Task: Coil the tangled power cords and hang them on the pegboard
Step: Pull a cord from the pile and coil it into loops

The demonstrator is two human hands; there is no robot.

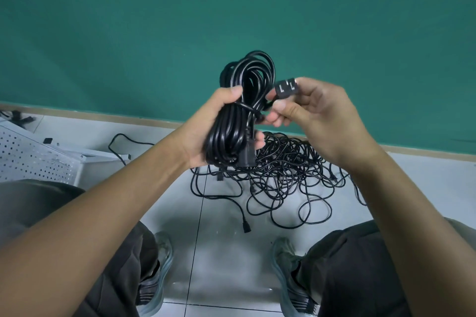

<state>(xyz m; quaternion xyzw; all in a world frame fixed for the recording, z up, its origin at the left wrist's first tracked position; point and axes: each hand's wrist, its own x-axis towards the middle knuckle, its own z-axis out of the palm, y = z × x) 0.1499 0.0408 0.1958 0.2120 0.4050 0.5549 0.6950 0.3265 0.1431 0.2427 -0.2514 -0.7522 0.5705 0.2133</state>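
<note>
My left hand grips a coiled black power cord around its middle, held upright in front of the green wall. One turn of cord wraps across the bundle. My right hand pinches the cord's black plug, prongs showing, just right of the coil. Below the hands a tangled pile of black cords lies on the white tiled floor. A white pegboard lies at the left.
The green wall meets the floor at a tan skirting strip. A loose cord end with a connector trails toward my feet. My knees and grey shoes fill the bottom. More cord bits lie at the far left by the pegboard.
</note>
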